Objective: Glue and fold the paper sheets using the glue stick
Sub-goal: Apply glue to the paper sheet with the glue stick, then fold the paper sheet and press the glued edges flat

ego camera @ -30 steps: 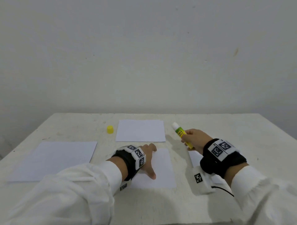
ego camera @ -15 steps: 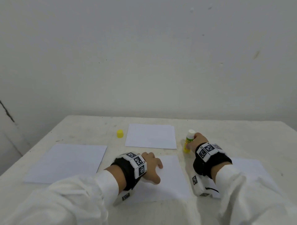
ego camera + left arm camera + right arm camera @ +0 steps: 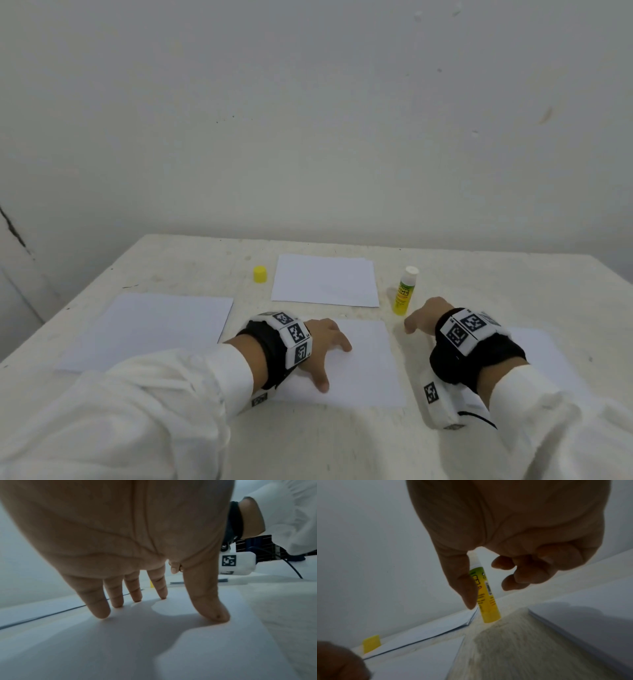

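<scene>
The uncapped glue stick [image 3: 404,291], yellow-green with a white tip, stands upright on the table by itself. My right hand [image 3: 421,317] hovers just in front of it with loosely curled fingers and holds nothing; the right wrist view shows the glue stick [image 3: 486,599] beyond the thumb. My left hand [image 3: 329,356] presses its spread fingertips [image 3: 211,608] down on the white paper sheet [image 3: 370,370] lying flat in front of me. That sheet [image 3: 171,649] fills the lower part of the left wrist view.
The yellow cap [image 3: 260,274] stands at the back, left of a second sheet [image 3: 325,284]. Another sheet [image 3: 150,329] lies at the left, and one more [image 3: 541,353] under my right wrist. The white table [image 3: 342,445] ends at a wall behind.
My right hand carried the glue stick toward the back, stood it upright on the table, let go and drew back. The left hand stayed pressing on the sheet.
</scene>
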`<act>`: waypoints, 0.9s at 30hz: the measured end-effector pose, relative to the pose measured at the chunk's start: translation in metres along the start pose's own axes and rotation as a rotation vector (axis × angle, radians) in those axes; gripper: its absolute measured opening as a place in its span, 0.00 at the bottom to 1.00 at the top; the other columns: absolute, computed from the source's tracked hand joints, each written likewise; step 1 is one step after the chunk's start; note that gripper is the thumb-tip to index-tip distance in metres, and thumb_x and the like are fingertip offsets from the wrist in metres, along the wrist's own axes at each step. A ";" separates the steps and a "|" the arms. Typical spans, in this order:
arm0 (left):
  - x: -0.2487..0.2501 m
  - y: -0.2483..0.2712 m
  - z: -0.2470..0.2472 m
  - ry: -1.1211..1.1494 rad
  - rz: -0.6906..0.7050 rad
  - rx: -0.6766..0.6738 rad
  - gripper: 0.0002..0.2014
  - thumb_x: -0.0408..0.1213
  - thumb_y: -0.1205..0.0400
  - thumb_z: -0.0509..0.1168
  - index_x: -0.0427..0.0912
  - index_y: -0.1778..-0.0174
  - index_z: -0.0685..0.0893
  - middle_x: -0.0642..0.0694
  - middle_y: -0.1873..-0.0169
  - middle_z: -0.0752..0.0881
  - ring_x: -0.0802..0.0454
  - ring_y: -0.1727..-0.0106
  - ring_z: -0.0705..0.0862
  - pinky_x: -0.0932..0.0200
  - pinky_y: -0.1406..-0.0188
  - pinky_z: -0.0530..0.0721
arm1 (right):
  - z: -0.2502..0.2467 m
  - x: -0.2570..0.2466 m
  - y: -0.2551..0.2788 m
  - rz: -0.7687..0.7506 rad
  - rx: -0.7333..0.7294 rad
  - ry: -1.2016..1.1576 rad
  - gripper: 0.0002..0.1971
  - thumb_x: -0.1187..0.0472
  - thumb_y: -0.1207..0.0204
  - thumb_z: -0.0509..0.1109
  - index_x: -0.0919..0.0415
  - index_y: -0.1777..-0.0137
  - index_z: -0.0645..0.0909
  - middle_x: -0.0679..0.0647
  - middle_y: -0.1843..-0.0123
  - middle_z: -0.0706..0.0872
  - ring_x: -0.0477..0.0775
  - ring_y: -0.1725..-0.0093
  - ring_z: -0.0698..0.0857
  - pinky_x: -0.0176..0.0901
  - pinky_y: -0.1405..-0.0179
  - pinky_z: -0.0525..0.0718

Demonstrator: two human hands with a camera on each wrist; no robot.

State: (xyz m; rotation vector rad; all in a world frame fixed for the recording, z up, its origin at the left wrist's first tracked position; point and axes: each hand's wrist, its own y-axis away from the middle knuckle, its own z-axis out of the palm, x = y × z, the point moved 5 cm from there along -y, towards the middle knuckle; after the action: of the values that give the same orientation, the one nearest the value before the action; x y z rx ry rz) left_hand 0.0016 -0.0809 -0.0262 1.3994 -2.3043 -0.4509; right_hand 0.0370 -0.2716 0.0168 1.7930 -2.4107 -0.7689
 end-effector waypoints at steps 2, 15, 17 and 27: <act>0.000 0.004 -0.003 0.042 0.006 0.059 0.40 0.44 0.28 0.77 0.53 0.21 0.67 0.47 0.21 0.58 0.45 0.21 0.62 0.52 0.24 0.63 | 0.007 -0.005 0.010 -0.038 -0.024 -0.030 0.22 0.60 0.26 0.73 0.69 0.35 0.75 0.60 0.41 0.81 0.57 0.46 0.80 0.42 0.53 0.77; -0.199 0.139 0.009 0.170 -0.642 0.113 0.38 0.49 0.24 0.73 0.49 0.20 0.64 0.45 0.21 0.65 0.45 0.22 0.68 0.52 0.25 0.68 | 0.106 -0.237 0.077 -0.627 -0.164 0.359 0.21 0.44 0.26 0.72 0.65 0.53 0.82 0.53 0.64 0.79 0.57 0.53 0.81 0.45 0.51 0.80; -0.230 0.162 0.019 0.127 -0.736 0.066 0.38 0.51 0.23 0.72 0.43 0.19 0.65 0.42 0.22 0.67 0.44 0.22 0.69 0.52 0.25 0.68 | 0.124 -0.260 0.074 -0.623 -0.139 0.440 0.31 0.36 0.29 0.70 0.63 0.41 0.80 0.57 0.49 0.83 0.61 0.43 0.80 0.51 0.38 0.78; -0.273 0.180 0.041 0.131 -0.763 0.068 0.40 0.57 0.24 0.71 0.42 0.20 0.66 0.42 0.25 0.71 0.43 0.26 0.72 0.51 0.27 0.71 | 0.159 -0.288 0.051 -0.512 -0.130 0.618 0.52 0.23 0.42 0.69 0.56 0.23 0.66 0.58 0.26 0.68 0.65 0.26 0.66 0.64 0.29 0.67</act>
State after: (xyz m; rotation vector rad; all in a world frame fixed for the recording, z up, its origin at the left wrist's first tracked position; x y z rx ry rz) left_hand -0.0424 0.2457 -0.0248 2.2473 -1.6253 -0.4721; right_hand 0.0363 0.0585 -0.0278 2.1976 -1.5106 -0.2981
